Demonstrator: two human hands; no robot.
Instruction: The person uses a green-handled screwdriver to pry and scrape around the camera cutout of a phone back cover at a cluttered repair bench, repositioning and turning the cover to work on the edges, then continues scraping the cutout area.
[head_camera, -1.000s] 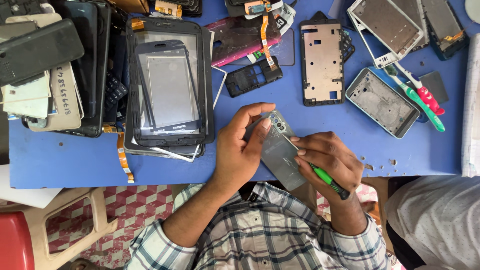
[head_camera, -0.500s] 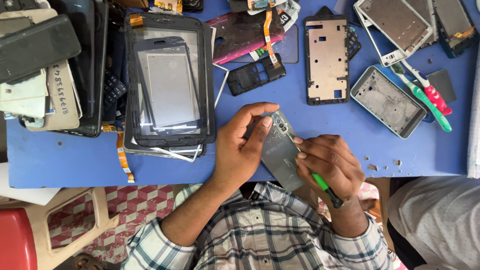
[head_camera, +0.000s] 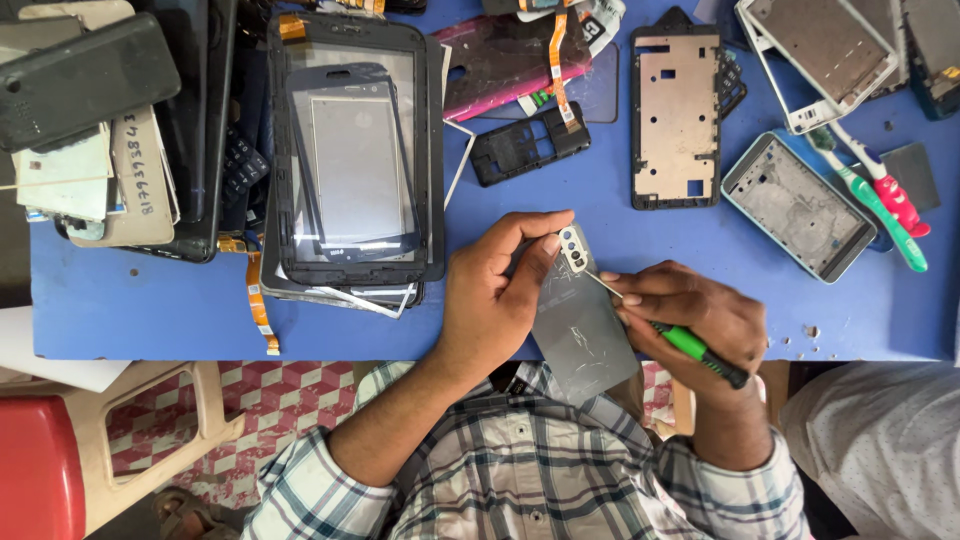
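My left hand (head_camera: 495, 300) grips the grey phone (head_camera: 580, 330) at the desk's (head_camera: 150, 320) near edge. My right hand (head_camera: 690, 320) pinches a green-handled tool (head_camera: 690, 343), tip beside the camera corner.

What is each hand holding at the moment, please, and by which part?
The left hand grips the grey phone by its upper end, near the camera corner. The right hand holds the green-handled screwdriver by its handle.

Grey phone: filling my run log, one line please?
left hand steadies grey phone | right hand holds green-handled tool | tip near camera end
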